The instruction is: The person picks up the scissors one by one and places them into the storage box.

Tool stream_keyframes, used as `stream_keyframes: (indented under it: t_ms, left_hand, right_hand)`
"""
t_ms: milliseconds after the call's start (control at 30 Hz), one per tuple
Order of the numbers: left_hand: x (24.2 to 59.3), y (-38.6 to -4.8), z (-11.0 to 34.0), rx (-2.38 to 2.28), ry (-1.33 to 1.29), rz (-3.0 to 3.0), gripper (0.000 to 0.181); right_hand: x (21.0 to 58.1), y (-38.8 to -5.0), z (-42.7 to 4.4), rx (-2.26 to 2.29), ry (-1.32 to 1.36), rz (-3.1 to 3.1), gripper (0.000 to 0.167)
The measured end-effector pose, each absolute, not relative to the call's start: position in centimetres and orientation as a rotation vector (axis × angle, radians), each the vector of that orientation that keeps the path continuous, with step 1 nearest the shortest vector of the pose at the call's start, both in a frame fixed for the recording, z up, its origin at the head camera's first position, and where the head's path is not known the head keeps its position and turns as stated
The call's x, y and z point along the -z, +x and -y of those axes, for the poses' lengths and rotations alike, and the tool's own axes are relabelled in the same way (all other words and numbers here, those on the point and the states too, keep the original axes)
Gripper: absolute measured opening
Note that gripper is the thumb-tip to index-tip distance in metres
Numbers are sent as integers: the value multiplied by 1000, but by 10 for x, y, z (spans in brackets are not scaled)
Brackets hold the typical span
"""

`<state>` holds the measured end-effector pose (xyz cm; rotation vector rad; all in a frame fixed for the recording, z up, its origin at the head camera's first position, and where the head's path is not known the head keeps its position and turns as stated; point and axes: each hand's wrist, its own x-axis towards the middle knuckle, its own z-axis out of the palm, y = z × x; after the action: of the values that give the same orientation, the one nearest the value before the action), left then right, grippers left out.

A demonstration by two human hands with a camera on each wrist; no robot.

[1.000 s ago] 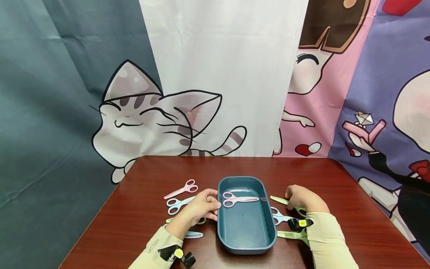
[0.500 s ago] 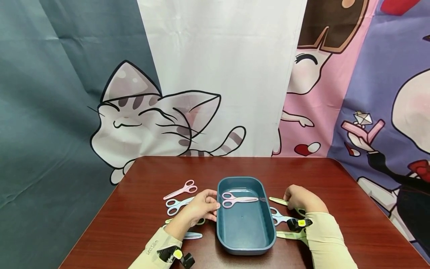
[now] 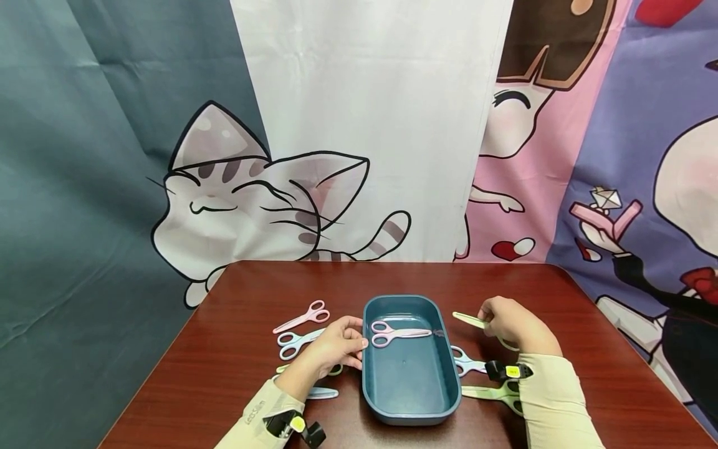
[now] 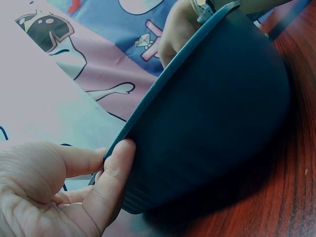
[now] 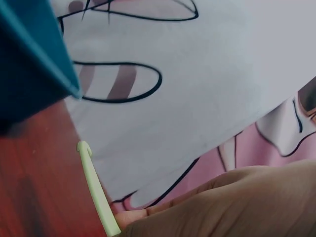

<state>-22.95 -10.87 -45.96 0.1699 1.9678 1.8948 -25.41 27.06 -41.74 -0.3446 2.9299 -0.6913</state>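
A deep blue-green plastic tray (image 3: 412, 386) stands mid-table. Its left rim is pinched between the thumb and fingers of my left hand (image 3: 338, 342), which the left wrist view shows close up. Inside the tray, toward the far end, lies a pair of pink scissors (image 3: 401, 333). To the right of the tray, my right hand (image 3: 512, 319) grips a pair of yellow-green scissors (image 3: 469, 320), blade pointing left toward the tray. The hand hides the middle of them. In the right wrist view the yellow-green blade (image 5: 96, 190) sticks out past the fingers, apart from the tray.
Left of the tray lie pink scissors (image 3: 303, 317), light blue scissors (image 3: 293, 343) and others partly under my left arm. Blue scissors (image 3: 464, 362) and green scissors (image 3: 493, 393) lie to its right. A cartoon-printed cloth (image 3: 370, 125) hangs behind the table (image 3: 252, 280).
My right hand has risen slightly and shifted right, lifting the yellow-green scissors. More of the green scissors now shows below it. My left hand and the tray stay put.
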Motion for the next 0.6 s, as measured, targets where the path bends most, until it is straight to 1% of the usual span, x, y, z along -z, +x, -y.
stream_keyframes:
  t_ms: [300,600]
  left_hand:
    - [460,-229,109,-1878,177,-1985,50]
    - [462,-229,109,-1897,189,-1969,51]
  right_hand:
    - [396,-244,-245,729,-500,-2955,19]
    - [389,-236,-208,712,-661,-2962,20]
